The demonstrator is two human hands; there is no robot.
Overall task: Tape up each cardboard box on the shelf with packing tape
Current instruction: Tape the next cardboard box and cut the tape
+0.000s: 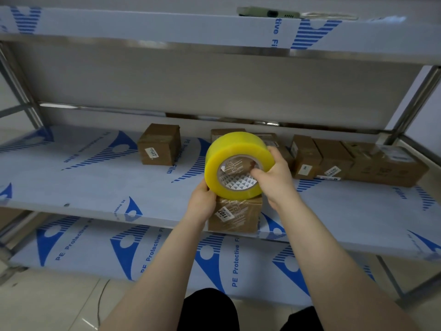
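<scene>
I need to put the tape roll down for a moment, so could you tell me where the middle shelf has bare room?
Bare shelf lies left of the lone box, and along the front right, before the row of boxes. The back right is crowded.

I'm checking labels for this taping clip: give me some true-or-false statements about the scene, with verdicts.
1. The right hand grips the yellow tape roll. True.
2. The tape roll lies on the floor. False: it is held just above the front box.
3. The left hand touches the front box. True.
4. The front box stands on the top shelf. False: it stands at the front edge of the middle shelf.
5. A lone box stands left of the row of boxes. True.
</scene>
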